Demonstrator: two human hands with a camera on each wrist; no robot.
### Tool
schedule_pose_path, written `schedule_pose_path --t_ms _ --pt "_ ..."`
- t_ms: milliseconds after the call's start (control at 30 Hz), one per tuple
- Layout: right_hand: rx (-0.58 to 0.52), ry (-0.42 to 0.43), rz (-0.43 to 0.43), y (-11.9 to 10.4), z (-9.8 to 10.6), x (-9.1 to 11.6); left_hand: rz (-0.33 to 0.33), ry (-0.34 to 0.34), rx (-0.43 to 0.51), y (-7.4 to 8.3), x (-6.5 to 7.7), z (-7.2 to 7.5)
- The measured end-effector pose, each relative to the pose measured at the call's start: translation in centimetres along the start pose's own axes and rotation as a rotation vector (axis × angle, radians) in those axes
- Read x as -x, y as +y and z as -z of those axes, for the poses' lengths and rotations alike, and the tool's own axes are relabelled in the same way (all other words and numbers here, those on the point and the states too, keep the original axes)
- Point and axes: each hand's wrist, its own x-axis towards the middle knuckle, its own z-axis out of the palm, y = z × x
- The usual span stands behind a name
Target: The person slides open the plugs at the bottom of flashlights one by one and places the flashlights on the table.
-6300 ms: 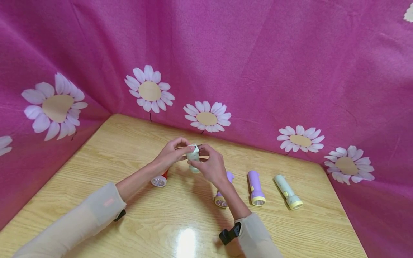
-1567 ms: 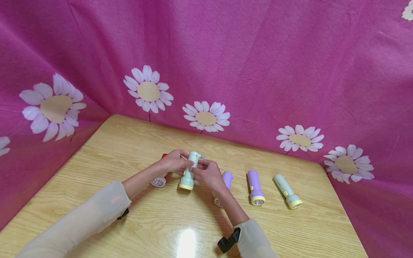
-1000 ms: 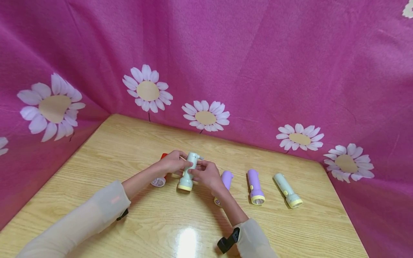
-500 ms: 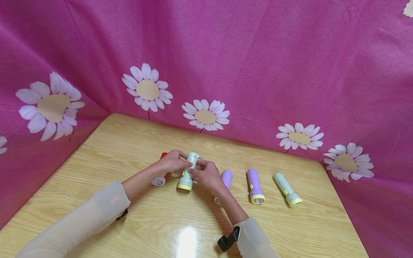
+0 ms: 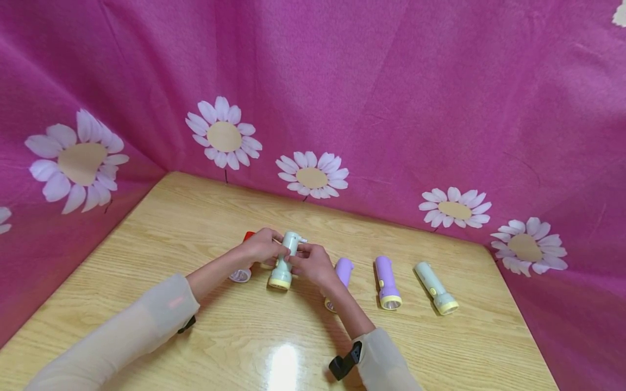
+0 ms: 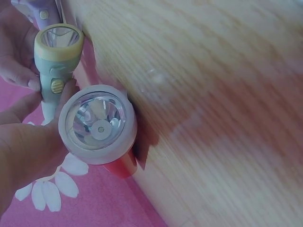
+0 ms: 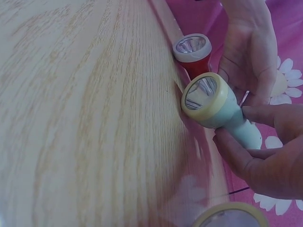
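A pale green flashlight (image 5: 289, 244) with a yellow rim is held between both hands, its lens end facing the near side and close over the table. A small light-coloured piece (image 5: 303, 240) juts rightward from its tail. My left hand (image 5: 264, 247) grips the barrel from the left, with the thumb on top. From the right, the thumb and fingers of my right hand (image 5: 315, 266) pinch the same barrel. The left wrist view shows its ribbed yellow switch (image 6: 57, 86). Beside my left hand lies a red flashlight (image 6: 122, 165) with a white rim, partly covered by that hand in the head view.
Right of the hands lie a purple flashlight (image 5: 344, 271), partly behind the right forearm, a second purple flashlight (image 5: 385, 277) and another pale green flashlight (image 5: 430, 281). The wooden table (image 5: 254, 342) is bounded by a magenta flowered cloth (image 5: 371, 108) at the back and sides.
Since the earliest frame, the held flashlight has come lower and nearer, its lens end swung toward the near side. Over the last second the hands have barely moved.
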Motion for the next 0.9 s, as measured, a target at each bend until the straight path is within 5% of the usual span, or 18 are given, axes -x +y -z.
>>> schedule_pose_path --t_ms 500,900 --pt "0.066 0.000 -0.008 0.07 -0.15 -0.02 0.011 0.009 -0.012 -0.25 -0.35 -0.10" --pt "0.072 0.008 -0.007 0.24 -0.32 -0.09 -0.047 0.055 -0.123 -0.42 -0.48 -0.25"
